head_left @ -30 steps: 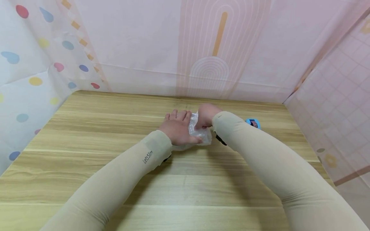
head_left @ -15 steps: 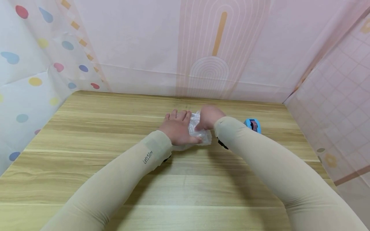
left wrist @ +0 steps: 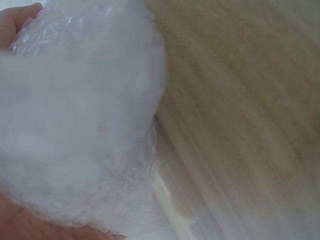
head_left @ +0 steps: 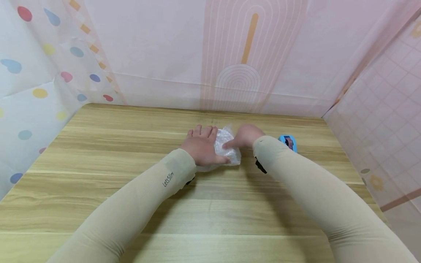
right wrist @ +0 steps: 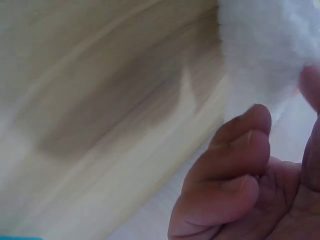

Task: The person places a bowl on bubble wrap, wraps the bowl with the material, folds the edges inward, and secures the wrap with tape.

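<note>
A bundle of clear bubble wrap (head_left: 232, 155) lies on the wooden table, rounded in the left wrist view; what it covers is hidden. My left hand (head_left: 202, 148) rests over its left part, fingers straight and spread, thumb across the near side. In the left wrist view the bubble wrap (left wrist: 95, 115) fills the space under that palm. My right hand (head_left: 245, 137) is at the right side of the bundle, its thumb pointing left onto the wrap. In the right wrist view the other fingers (right wrist: 235, 155) are loosely curled beside the bubble wrap (right wrist: 260, 55), with nothing between them.
A small blue tape dispenser-like object (head_left: 288, 142) with a dark reddish roll stands on the table (head_left: 131, 146), right of my right hand. Patterned cloth walls (head_left: 158, 44) close off the back and both sides.
My right hand has moved to the right across the bundle, uncovering more of the wrap's far right corner, which sticks up. My left hand has stayed still.
</note>
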Demonstrator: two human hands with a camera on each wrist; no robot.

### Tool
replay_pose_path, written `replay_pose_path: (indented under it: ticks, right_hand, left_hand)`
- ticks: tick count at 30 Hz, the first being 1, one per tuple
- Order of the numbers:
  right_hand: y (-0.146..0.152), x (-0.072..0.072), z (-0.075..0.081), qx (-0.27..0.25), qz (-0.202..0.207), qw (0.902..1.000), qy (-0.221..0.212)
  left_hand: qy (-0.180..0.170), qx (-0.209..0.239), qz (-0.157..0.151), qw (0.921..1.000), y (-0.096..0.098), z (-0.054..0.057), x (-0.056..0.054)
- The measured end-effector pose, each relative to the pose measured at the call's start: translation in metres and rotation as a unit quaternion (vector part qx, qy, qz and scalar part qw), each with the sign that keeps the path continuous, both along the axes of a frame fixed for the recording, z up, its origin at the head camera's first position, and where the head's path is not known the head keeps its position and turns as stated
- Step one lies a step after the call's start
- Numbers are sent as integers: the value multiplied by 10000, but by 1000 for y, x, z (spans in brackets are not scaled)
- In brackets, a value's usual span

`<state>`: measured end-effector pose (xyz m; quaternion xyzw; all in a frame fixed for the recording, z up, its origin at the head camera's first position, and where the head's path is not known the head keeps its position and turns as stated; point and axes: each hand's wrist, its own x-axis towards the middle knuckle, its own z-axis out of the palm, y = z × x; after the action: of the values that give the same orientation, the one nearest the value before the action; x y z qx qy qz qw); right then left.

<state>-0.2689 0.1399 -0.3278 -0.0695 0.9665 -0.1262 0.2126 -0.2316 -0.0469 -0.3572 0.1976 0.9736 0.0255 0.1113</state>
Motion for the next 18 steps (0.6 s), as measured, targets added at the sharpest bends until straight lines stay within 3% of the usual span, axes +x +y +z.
replay_pose_path:
  ticks: [7, 18]
  right_hand:
    - [9, -8, -13, -319, -396, 9960, -735]
    - [14, -6, -21, -506, -691, 9936, -741]
  left_hand:
    - [46, -8, 33, 10000, 0, 0, 0]
    - [18, -5, -7, 10000, 0, -1, -1]
